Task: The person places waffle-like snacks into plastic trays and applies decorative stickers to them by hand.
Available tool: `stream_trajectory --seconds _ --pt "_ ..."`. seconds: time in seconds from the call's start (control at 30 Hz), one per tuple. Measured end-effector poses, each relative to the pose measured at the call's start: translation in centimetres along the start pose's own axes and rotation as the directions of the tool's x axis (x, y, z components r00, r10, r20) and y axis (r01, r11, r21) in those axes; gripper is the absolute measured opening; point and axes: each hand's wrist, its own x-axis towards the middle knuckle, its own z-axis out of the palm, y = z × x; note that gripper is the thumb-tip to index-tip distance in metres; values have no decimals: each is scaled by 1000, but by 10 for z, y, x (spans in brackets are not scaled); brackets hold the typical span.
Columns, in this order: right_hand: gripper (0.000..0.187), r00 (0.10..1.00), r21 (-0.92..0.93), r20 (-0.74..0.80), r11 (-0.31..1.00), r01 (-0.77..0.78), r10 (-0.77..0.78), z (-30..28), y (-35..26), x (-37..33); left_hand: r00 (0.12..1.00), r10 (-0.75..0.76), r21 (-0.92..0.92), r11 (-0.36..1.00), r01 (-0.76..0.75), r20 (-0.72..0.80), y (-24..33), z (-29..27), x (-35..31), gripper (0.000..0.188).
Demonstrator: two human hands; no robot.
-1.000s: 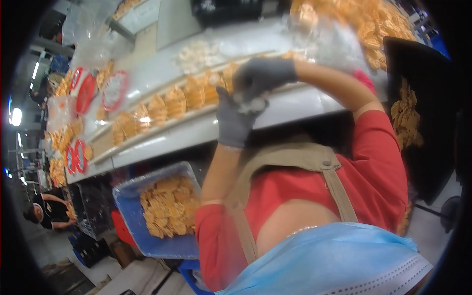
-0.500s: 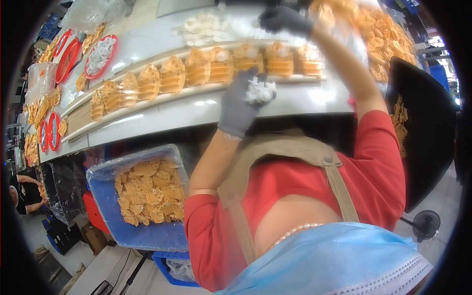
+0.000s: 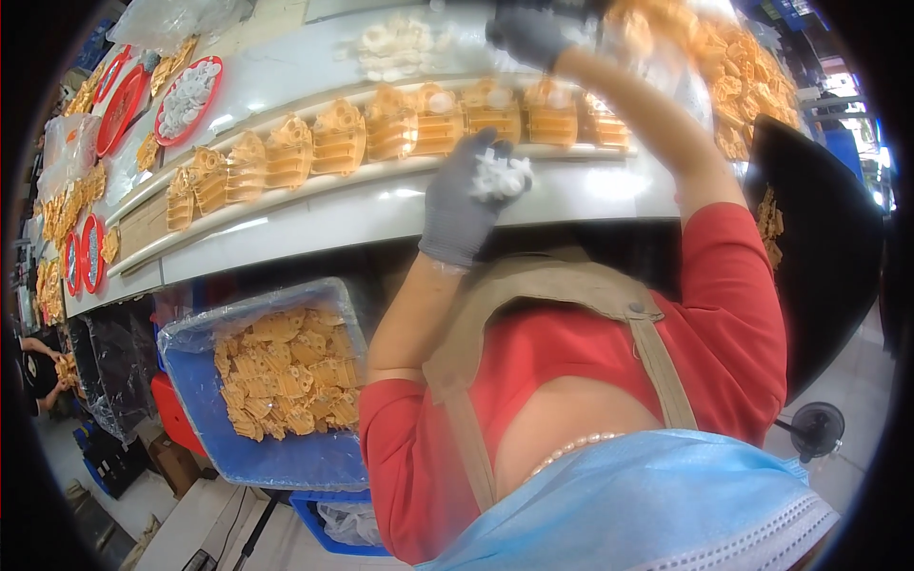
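My left hand (image 3: 459, 205), in a grey glove, is closed around a cluster of small white plastic parts (image 3: 499, 176). It hovers at the near edge of a long row of orange moulded plastic parts (image 3: 338, 141), which stand side by side between two pale rails (image 3: 257, 211). Some of these orange parts carry a round white piece on top. My right hand (image 3: 529, 36), also in a dark grey glove, reaches over the row to the far side of the bench. Motion blurs its fingers, so its grip is unclear. Left of it lies a pile of white discs (image 3: 395, 49).
A heap of orange parts (image 3: 752, 90) lies at the far right. A lined blue bin (image 3: 286, 462) of orange parts stands below the bench at left. Red trays, one with white pieces (image 3: 188, 102), sit at the far left. Another person's hands (image 3: 65, 366) work beyond.
My right hand has moved a little left and away from me. My left hand stays nearly in place with the white parts. The view has shifted slightly.
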Motion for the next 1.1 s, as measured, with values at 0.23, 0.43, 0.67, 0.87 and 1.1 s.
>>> stream_trajectory --seconds 0.23,0.43,0.67,0.87,1.1 --pt "14 978 354 -71 921 -160 197 26 11 -1 994 46 64 997 -53 95 -2 -5 4 35" --pt "20 960 525 -30 822 -222 278 23 13 -1 989 -8 -13 1000 10 145 -9 1 5 29" --pt "24 978 992 126 2 -128 167 6 30 -11 998 27 9 1000 -28 53 -16 14 0 31" --pt "11 965 580 117 -772 -258 -235 -9 9 -20 998 9 -59 998 -6 60 -6 29 -23 39" --pt "15 856 868 375 -188 -459 -357 -57 -49 -3 911 394 291 863 -413 125 9 -4 -43 30"
